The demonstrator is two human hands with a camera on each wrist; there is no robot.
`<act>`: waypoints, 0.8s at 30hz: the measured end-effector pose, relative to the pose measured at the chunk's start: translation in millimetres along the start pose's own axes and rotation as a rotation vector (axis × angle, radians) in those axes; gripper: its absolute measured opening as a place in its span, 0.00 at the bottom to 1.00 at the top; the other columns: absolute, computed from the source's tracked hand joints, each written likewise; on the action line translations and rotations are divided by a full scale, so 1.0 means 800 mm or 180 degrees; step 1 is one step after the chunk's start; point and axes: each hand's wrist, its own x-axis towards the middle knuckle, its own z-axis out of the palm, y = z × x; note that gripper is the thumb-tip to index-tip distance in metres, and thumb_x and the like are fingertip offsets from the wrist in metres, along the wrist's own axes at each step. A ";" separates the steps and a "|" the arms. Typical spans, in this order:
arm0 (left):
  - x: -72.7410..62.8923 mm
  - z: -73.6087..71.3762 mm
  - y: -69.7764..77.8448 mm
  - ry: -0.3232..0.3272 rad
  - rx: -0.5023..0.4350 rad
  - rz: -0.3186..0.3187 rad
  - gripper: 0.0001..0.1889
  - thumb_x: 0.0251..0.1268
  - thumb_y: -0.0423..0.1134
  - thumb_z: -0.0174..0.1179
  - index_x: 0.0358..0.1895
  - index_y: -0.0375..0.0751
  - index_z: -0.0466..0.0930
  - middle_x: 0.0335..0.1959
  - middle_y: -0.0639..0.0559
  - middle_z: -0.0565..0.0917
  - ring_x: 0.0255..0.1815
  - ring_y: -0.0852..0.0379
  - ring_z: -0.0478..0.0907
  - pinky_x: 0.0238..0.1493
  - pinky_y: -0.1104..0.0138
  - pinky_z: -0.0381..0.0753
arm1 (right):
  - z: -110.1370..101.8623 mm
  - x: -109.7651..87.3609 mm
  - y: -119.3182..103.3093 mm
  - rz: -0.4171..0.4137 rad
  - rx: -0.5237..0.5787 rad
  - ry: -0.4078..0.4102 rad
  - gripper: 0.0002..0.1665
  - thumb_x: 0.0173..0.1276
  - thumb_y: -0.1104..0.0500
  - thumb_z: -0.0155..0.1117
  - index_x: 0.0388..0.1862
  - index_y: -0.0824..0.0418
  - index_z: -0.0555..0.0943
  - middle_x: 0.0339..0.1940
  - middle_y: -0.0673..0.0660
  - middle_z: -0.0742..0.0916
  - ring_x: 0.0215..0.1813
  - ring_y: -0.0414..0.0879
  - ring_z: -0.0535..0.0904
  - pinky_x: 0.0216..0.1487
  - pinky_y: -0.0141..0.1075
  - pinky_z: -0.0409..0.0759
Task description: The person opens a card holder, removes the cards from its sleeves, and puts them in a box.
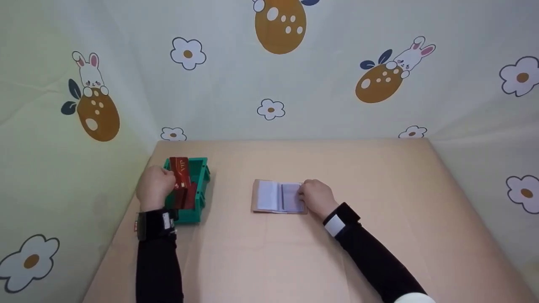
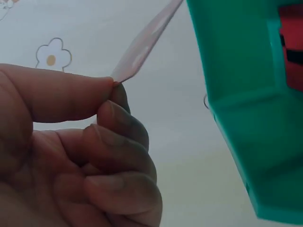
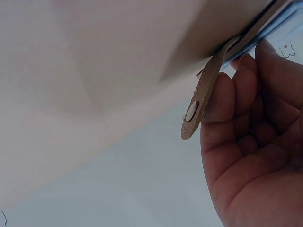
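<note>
My left hand [image 1: 155, 187] pinches a red VIP card [image 1: 181, 168] between thumb and fingertips above the green basket [image 1: 203, 191]. In the left wrist view the thin card [image 2: 144, 45] is seen nearly edge-on, beside the basket wall. More red cards [image 1: 190, 198] lie in the basket. At the middle of the table a tan card holder [image 1: 255, 196] lies open, with clear sleeves showing. My right hand [image 1: 318, 197] grips its right edge, thumb on the sleeves [image 3: 279, 23]. A tan strap with a snap button [image 3: 203, 94] sticks out beside those fingers.
The tan tabletop [image 1: 269, 252] spreads around the basket and the card holder. A patterned cloth [image 1: 227, 84] with rabbits and flowers hangs behind it and along both sides.
</note>
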 end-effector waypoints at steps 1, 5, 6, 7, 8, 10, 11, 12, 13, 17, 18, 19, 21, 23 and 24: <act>0.000 0.001 -0.001 -0.0025 0.0046 0.0001 0.16 0.71 0.37 0.44 0.21 0.39 0.67 0.18 0.48 0.68 0.22 0.51 0.67 0.25 0.63 0.62 | 0.000 0.000 0.000 0.0004 -0.0007 0.0000 0.02 0.56 0.63 0.75 0.29 0.61 0.89 0.29 0.56 0.85 0.35 0.52 0.83 0.37 0.44 0.81; 0.004 0.007 -0.004 -0.0205 0.0172 -0.0027 0.14 0.67 0.34 0.45 0.19 0.41 0.65 0.18 0.49 0.66 0.21 0.52 0.66 0.23 0.64 0.61 | -0.001 0.000 0.000 0.0030 -0.0047 -0.0017 0.02 0.56 0.63 0.76 0.29 0.61 0.89 0.28 0.56 0.85 0.34 0.52 0.83 0.37 0.43 0.82; 0.005 0.009 -0.004 -0.0243 0.0194 -0.0037 0.14 0.66 0.33 0.45 0.19 0.41 0.64 0.18 0.50 0.65 0.21 0.52 0.66 0.23 0.64 0.61 | -0.001 0.000 0.000 0.0039 -0.0049 -0.0026 0.02 0.56 0.63 0.76 0.28 0.61 0.89 0.28 0.56 0.85 0.34 0.52 0.83 0.36 0.43 0.82; 0.006 0.011 -0.004 -0.0284 0.0197 -0.0050 0.14 0.65 0.33 0.46 0.19 0.42 0.64 0.18 0.50 0.65 0.21 0.52 0.66 0.23 0.64 0.61 | -0.001 0.000 0.000 0.0047 -0.0051 -0.0034 0.02 0.57 0.63 0.76 0.28 0.61 0.89 0.28 0.55 0.84 0.34 0.52 0.83 0.36 0.43 0.82; 0.007 0.014 -0.004 -0.0308 0.0210 -0.0062 0.13 0.64 0.32 0.46 0.19 0.42 0.64 0.18 0.50 0.65 0.22 0.52 0.66 0.24 0.64 0.62 | -0.001 0.000 0.000 0.0052 -0.0060 -0.0039 0.02 0.57 0.63 0.75 0.28 0.61 0.89 0.27 0.55 0.84 0.34 0.52 0.83 0.36 0.43 0.82; 0.009 0.018 -0.004 -0.0307 0.0241 -0.0082 0.13 0.63 0.32 0.46 0.19 0.41 0.64 0.18 0.49 0.65 0.22 0.51 0.67 0.24 0.64 0.63 | -0.001 0.000 -0.001 0.0060 -0.0075 -0.0063 0.03 0.57 0.63 0.75 0.28 0.62 0.89 0.28 0.56 0.85 0.34 0.52 0.83 0.36 0.43 0.82; 0.009 0.020 -0.004 -0.0287 0.0252 -0.0091 0.13 0.62 0.31 0.47 0.19 0.41 0.64 0.18 0.49 0.65 0.23 0.51 0.67 0.24 0.63 0.63 | -0.001 0.000 -0.001 0.0057 -0.0078 -0.0069 0.03 0.58 0.63 0.75 0.28 0.62 0.89 0.28 0.56 0.85 0.34 0.52 0.83 0.36 0.43 0.82; 0.010 0.021 -0.005 -0.0266 0.0259 -0.0105 0.12 0.62 0.31 0.47 0.19 0.41 0.65 0.19 0.48 0.66 0.24 0.50 0.68 0.24 0.63 0.64 | -0.001 0.000 -0.002 0.0054 -0.0078 -0.0076 0.03 0.58 0.63 0.75 0.28 0.62 0.89 0.28 0.56 0.85 0.35 0.52 0.83 0.36 0.43 0.82; 0.011 0.023 -0.005 -0.0237 0.0267 -0.0115 0.12 0.62 0.31 0.48 0.20 0.40 0.66 0.20 0.47 0.68 0.25 0.50 0.69 0.24 0.63 0.65 | -0.001 0.000 -0.002 0.0046 -0.0086 -0.0077 0.03 0.58 0.63 0.75 0.28 0.61 0.89 0.28 0.56 0.85 0.35 0.52 0.83 0.36 0.43 0.82; 0.012 0.026 -0.007 -0.0079 0.0294 -0.0100 0.11 0.64 0.32 0.48 0.21 0.38 0.68 0.23 0.45 0.72 0.27 0.48 0.70 0.24 0.62 0.67 | 0.001 0.000 -0.001 0.0037 -0.0081 -0.0056 0.03 0.58 0.63 0.75 0.27 0.61 0.89 0.29 0.56 0.85 0.35 0.52 0.82 0.37 0.43 0.82; 0.012 0.026 -0.007 -0.0048 0.0295 -0.0091 0.12 0.64 0.33 0.48 0.21 0.38 0.68 0.23 0.45 0.72 0.27 0.48 0.70 0.24 0.62 0.66 | 0.001 0.000 -0.001 0.0033 -0.0088 -0.0046 0.03 0.58 0.62 0.75 0.27 0.61 0.89 0.28 0.56 0.85 0.35 0.51 0.82 0.37 0.43 0.82; 0.011 0.026 -0.007 -0.0020 0.0296 -0.0083 0.12 0.65 0.33 0.48 0.21 0.38 0.68 0.23 0.45 0.72 0.27 0.48 0.70 0.23 0.62 0.66 | 0.002 0.000 -0.001 0.0026 -0.0095 -0.0033 0.03 0.57 0.62 0.75 0.27 0.60 0.88 0.28 0.55 0.84 0.34 0.51 0.82 0.36 0.43 0.82; 0.009 0.027 -0.006 0.0043 0.0290 -0.0034 0.14 0.67 0.34 0.49 0.21 0.38 0.68 0.23 0.45 0.71 0.27 0.48 0.70 0.23 0.62 0.66 | 0.002 0.000 -0.001 0.0014 -0.0104 -0.0011 0.03 0.57 0.62 0.75 0.27 0.60 0.89 0.28 0.55 0.84 0.34 0.52 0.82 0.36 0.44 0.82; 0.005 0.029 -0.002 0.0116 0.0289 0.0019 0.15 0.68 0.35 0.49 0.20 0.39 0.67 0.20 0.47 0.69 0.25 0.49 0.69 0.23 0.63 0.65 | 0.001 0.000 -0.001 0.0004 -0.0110 -0.0002 0.03 0.57 0.62 0.75 0.27 0.60 0.89 0.27 0.56 0.84 0.34 0.52 0.82 0.36 0.44 0.82; 0.003 0.031 0.001 0.0161 0.0293 0.0050 0.16 0.69 0.35 0.49 0.19 0.40 0.66 0.19 0.48 0.67 0.24 0.49 0.69 0.22 0.63 0.64 | 0.001 0.000 -0.001 0.0002 -0.0112 -0.0008 0.03 0.57 0.62 0.75 0.27 0.60 0.89 0.28 0.56 0.84 0.34 0.52 0.82 0.36 0.44 0.82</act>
